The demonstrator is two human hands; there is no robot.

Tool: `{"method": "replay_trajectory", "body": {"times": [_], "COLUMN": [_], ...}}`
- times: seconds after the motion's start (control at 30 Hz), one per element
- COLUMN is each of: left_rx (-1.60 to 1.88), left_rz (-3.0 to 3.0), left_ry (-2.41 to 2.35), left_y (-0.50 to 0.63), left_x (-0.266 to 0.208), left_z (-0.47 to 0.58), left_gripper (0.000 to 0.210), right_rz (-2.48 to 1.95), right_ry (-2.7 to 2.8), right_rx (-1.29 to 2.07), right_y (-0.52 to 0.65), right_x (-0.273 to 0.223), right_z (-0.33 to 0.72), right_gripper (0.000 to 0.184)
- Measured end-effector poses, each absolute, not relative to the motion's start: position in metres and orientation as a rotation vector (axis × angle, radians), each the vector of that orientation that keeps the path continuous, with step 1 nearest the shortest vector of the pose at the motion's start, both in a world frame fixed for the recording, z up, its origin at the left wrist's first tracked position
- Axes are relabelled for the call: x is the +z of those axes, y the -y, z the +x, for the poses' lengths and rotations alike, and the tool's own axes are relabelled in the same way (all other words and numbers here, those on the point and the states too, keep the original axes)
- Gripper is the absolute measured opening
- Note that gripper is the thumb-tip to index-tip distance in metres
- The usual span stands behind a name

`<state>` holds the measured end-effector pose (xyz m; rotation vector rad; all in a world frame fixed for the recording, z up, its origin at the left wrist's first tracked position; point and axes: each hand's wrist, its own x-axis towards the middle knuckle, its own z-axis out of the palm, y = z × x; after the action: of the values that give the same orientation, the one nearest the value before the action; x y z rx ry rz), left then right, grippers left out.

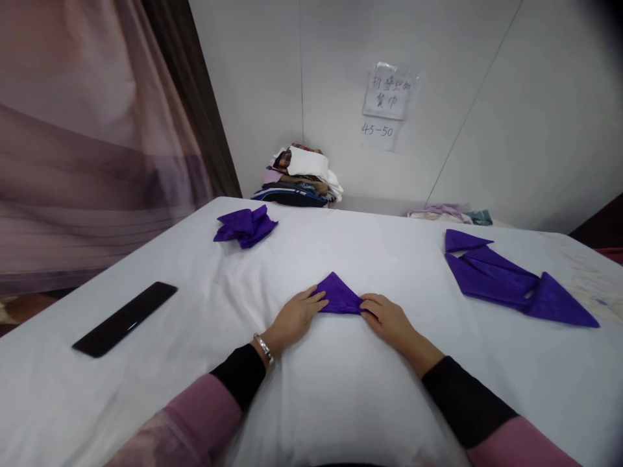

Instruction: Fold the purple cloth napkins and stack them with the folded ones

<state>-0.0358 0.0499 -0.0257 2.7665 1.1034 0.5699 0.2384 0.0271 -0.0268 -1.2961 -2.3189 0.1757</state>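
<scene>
A purple cloth napkin (339, 297), folded into a small triangle, lies on the white-covered table with its point facing away from me. My left hand (296, 316) is at its left corner, fingers closed over the cloth's edge. At the opposite corner, my right hand (389, 319) pinches the fabric between thumb and fingers. Parts of both corners are hidden under my fingers.
Folded purple napkins (501, 275) lie at the right, and a crumpled purple napkin (246, 227) at the back left. A flat black slab (126, 318) rests on the left. Stacked clothes (302, 178) stand behind the table (370, 402), below a wall sign (388, 92).
</scene>
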Motion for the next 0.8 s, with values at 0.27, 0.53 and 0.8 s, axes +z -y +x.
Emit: {"method": "replay_trajectory", "body": {"times": [0.27,0.53,0.8], "left_rx": [0.469,0.513,0.431], "left_rz": [2.692,2.676,2.804], "left_ry": [-1.105,-1.243,-1.293], "left_y": [-0.044,-0.044,-0.058], "left_x": [-0.018,0.008,-0.019], "left_z": [-0.039,-0.018,0.027], "left_gripper": [0.051,0.046,0.052], "right_rz": [-1.257,-1.275,-1.316], "right_ry": [2.323,2.383,2.447], "right_rx": [0.099,0.058,-0.048], "right_y": [-0.025,-0.021,-0.015], "right_x": [-0.032,-0.023,-0.026], "right_z": [0.243,0.239,0.242], "right_gripper": [0.025,0.029,0.032]}}
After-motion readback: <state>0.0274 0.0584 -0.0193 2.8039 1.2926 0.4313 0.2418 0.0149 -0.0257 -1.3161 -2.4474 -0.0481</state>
